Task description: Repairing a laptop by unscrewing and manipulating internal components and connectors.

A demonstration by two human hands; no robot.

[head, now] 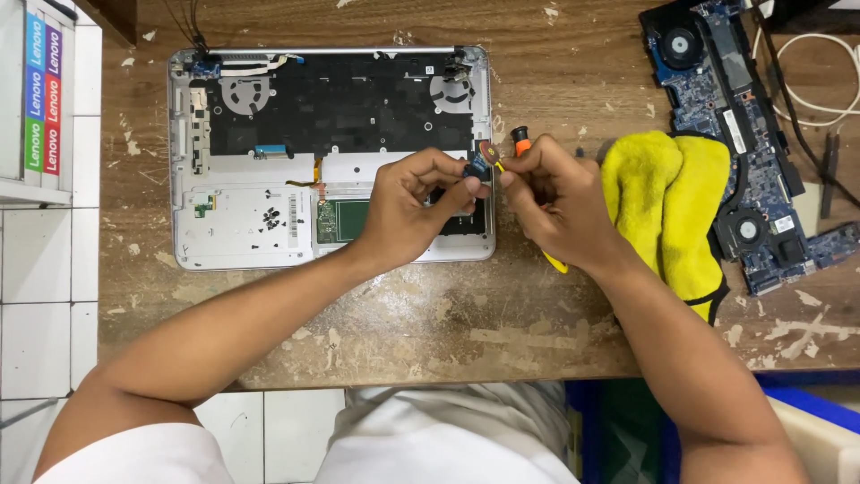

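Observation:
An opened silver laptop base (242, 229) lies on the wooden table, its black inner frame and two fan cut-outs exposed. My left hand (412, 206) pinches a small dark part (477, 164) above the base's right front corner. My right hand (555, 197) grips a screwdriver with an orange-and-black handle (519, 140) and a yellow section, its tip meeting the small part. Both hands are close together, fingertips nearly touching.
A yellow cloth (667, 206) lies just right of my right hand. A blue circuit board with two fans (735, 134) sits at the far right, beside white and black cables (806, 81). A stack of boxes (40, 90) stands at the left. The table's front edge (430, 381) runs near my lap.

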